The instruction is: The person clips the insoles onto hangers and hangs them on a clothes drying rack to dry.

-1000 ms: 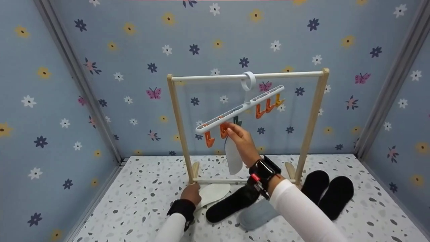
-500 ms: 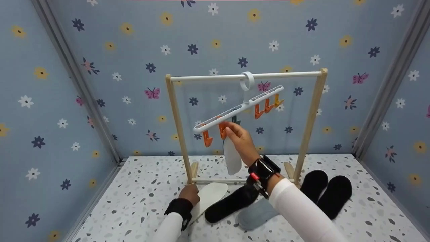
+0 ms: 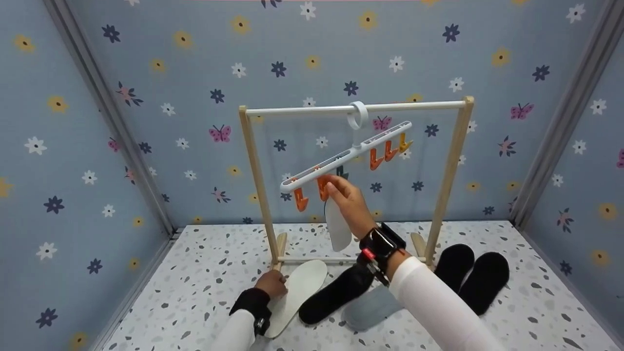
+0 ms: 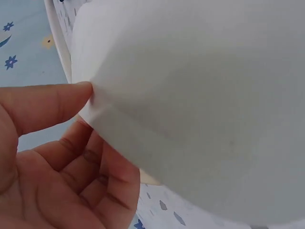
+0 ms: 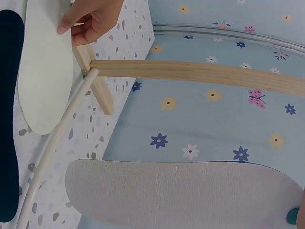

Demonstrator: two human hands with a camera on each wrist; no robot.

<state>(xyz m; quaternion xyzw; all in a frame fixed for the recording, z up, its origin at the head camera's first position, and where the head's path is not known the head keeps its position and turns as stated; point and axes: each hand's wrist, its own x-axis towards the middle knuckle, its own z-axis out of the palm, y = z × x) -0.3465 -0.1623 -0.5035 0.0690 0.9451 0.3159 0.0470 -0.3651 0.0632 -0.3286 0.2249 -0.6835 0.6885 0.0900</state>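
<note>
My left hand (image 3: 273,284) pinches the edge of a cream insole (image 3: 298,292) between thumb and fingers, low at the left foot of a small wooden rack. The left wrist view shows the insole's edge (image 4: 157,157) bending slightly at the thumb. My right hand (image 3: 352,202) is raised, its thumb and fingertips pinching an orange clip (image 3: 322,188) on a white hanger (image 3: 348,155). Below these fingers a pale insole (image 3: 337,226) hangs; its top is hidden by the hand. A bit of green clip (image 5: 292,216) shows against it in the right wrist view.
The hanger's ring (image 3: 358,115) loops over the rack's white top bar (image 3: 302,111). More orange clips and a yellow clip (image 3: 403,143) hang along it. One black insole (image 3: 336,295) and a grey insole (image 3: 370,308) lie in front; two black insoles (image 3: 485,282) lie at right.
My left hand has drawn the cream insole toward the near left, so more of it shows. The right hand has stayed at the orange clip.
</note>
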